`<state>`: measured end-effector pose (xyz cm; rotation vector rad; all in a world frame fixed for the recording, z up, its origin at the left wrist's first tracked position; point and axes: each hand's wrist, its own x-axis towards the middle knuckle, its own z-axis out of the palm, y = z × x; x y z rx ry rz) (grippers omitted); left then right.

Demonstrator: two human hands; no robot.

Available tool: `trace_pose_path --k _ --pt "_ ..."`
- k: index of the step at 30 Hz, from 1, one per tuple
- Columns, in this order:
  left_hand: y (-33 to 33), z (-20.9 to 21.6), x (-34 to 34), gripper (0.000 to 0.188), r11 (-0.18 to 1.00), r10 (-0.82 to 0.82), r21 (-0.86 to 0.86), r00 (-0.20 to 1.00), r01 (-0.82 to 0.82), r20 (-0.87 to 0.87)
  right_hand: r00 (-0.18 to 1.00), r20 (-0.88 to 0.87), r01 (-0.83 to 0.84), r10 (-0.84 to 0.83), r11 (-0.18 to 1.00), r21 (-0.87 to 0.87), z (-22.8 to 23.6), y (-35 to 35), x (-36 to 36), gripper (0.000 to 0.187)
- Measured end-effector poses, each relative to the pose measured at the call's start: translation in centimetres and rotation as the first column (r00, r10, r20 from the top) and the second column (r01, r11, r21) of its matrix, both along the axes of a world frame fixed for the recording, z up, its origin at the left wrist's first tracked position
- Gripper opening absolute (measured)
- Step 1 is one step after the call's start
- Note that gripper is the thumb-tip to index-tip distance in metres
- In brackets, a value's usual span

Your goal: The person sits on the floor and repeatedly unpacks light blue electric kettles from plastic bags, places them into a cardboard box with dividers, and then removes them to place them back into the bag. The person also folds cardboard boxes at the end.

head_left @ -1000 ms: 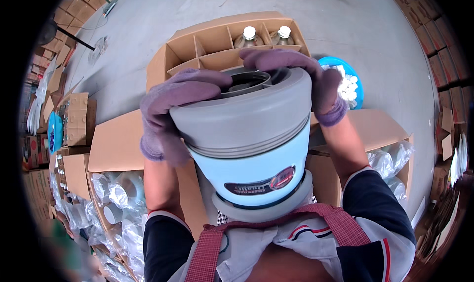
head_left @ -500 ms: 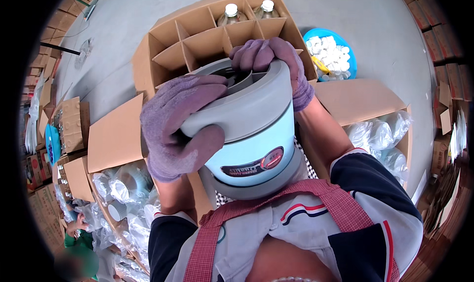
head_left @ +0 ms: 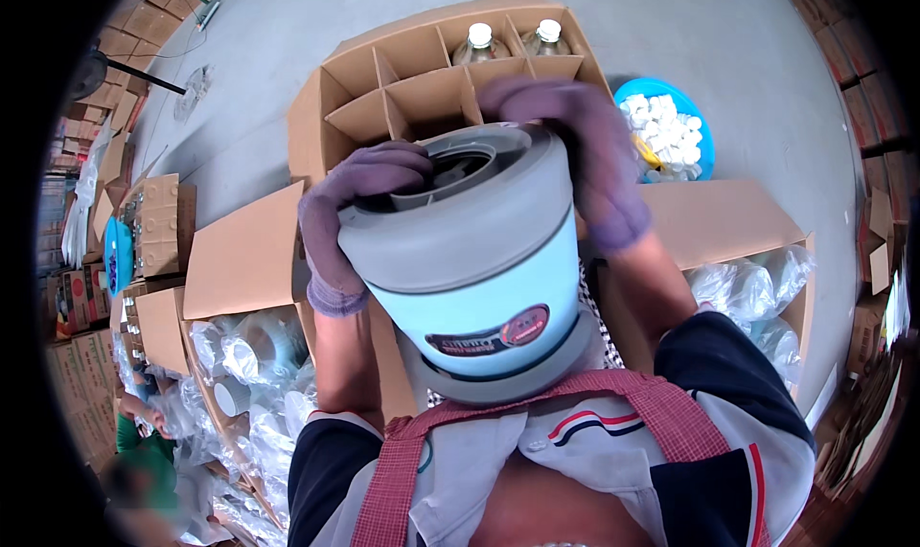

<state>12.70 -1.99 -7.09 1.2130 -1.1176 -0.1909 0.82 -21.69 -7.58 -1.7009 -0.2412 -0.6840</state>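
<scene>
A bulky blue-and-gray container [head_left: 479, 312] tilts at the frame's centre; it looks stiff and smooth, perhaps slippery, its thick rim [head_left: 460, 245] likely the surest hold. Behind, upper centre: a divided cardboard box [head_left: 306, 130]. Gloved left hand [head_left: 356, 197] and blurred right hand [head_left: 589, 149] grasp that rim. Two white-capped bottles [head_left: 479, 49] stand in the box.

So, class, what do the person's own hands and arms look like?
The left hand and right hand wear plain purple fabric gloves with snug wrist cuffs. Above the bare forearms are pale-edged, dark navy short sleeves.
</scene>
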Motion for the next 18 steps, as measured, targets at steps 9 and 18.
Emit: trace_pose_path --k 9,18 --pt "1.6 -0.3 -0.3 0.039 0.968 0.135 0.231 0.981 -0.100 -0.140 0.997 0.067 0.055 -0.034 0.938 -0.342 6.4 1.9 -2.9 0.028" --pt "1.0 0.9 2.2 0.034 0.989 -0.139 0.080 0.969 0.125 0.203 0.998 -0.048 0.018 -0.027 0.986 -0.166 5.9 1.6 -1.7 0.060"
